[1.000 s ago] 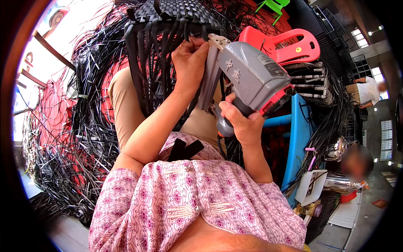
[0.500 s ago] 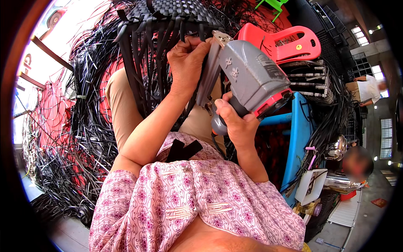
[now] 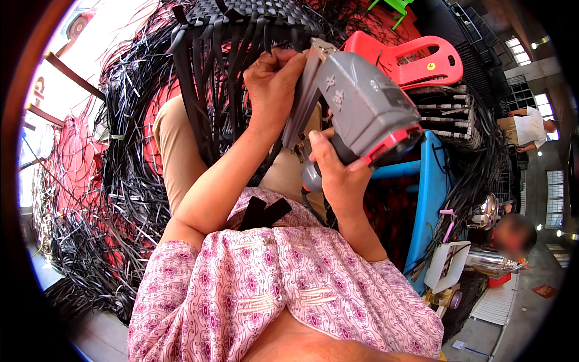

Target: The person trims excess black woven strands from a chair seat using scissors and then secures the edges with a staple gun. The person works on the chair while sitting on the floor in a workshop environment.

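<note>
My right hand (image 3: 339, 166) is wrapped round the handle of a grey and red staple gun (image 3: 365, 99). The gun's metal nose points up and away from me, close to the edge of a black woven piece (image 3: 253, 13). Flat black strips (image 3: 196, 96) hang from that edge over my lap. Up at the same edge, my left hand (image 3: 272, 90) pinches a black strip (image 3: 265, 37) between thumb and fingers, right beside the gun's nose. The fingertips partly hide the pinched part, and I cannot tell whether the nose touches the woven piece.
A heap of loose black strips (image 3: 129, 157) lies at my left on red ground. To the right stand a red plastic chair (image 3: 434, 78), a blue plastic frame (image 3: 431, 199) and a white tray (image 3: 446, 265). Two other people are at the far right.
The staple gun's nose has shifted slightly upward and away from me. My left hand has moved a little to the right, still pinching at the woven edge.
</note>
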Demonstrator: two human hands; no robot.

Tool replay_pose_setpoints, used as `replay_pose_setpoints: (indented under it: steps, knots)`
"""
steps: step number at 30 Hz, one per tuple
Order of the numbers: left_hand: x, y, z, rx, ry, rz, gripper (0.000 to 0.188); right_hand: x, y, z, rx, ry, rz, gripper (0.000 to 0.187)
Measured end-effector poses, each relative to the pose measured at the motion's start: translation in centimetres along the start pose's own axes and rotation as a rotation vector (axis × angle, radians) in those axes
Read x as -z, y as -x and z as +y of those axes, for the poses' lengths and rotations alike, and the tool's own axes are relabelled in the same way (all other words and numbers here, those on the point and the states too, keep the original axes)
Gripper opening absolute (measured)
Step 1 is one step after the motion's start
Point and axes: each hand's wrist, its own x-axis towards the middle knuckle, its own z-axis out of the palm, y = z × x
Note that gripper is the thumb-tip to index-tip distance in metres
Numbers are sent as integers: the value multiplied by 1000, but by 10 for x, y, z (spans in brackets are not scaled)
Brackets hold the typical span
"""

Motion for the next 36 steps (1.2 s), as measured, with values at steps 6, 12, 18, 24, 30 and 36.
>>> replay_pose_setpoints:
  steps: [6,12,18,24,30,36]
  knots:
    - [0,2,6,62,26,-37,12,16,2,-4,-135,-124,-48,15]
    - [0,2,9,78,75,-61,10,21,9,4,6,-178,-89,18]
    - [5,2,-9,48,86,-36,5,21,2,4,68,-58,-114,20]
    - [7,2,-11,65,88,-52,4,14,-1,1,83,-100,-107,20]
    - [9,0,-15,58,66,-51,4,12,-3,-4,52,-89,-98,22]
    - [9,1,-11,44,72,-52,4,12,-3,-5,0,-105,-77,19]
